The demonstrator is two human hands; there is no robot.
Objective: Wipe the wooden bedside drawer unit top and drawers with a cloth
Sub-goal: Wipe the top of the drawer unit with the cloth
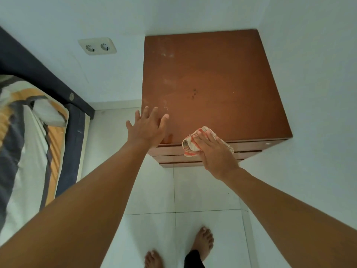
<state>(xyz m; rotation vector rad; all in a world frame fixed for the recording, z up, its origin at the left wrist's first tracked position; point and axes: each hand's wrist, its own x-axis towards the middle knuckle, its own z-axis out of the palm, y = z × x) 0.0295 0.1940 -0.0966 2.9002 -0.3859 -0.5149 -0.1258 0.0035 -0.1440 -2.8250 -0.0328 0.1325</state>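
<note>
Status: early, by my read. The drawer unit top point(212, 84) shows pale smudges down its left side and a few dark specks near the middle, so most of it looks unwiped. The drawer fronts point(173, 154) are seen only as thin strips below the front edge, and I can't tell if they are clean. I'd count top and drawers both as left to do.

Cloth point(190, 147): checked red and white, bunched, sitting on the front edge of the top, right of centre. Its near part hangs over onto the uppermost drawer front.

Right hand point(214, 151): lies flat on the cloth and presses it down. Fingers point(204, 139) straight and close together, pointing away and to the left. No pinch visible.

Left hand point(148, 128): holds nothing, fingers spread, over the near left corner of the top. Can't tell if it touches or hovers.

Orientation:
- The unit stands in the room corner, with its back to the far wall and its right side along the right wall.
- The drawer fronts face the person, with a small knob point(268, 143) at the right end of the top drawer.
- The top looks roughly square, with no clear long axis.
- The cloth's long axis runs roughly along the front edge, left to right, with its rolled end to the left.

Bed point(29, 132) is to the left, with a double wall socket point(97, 46) above.
</note>
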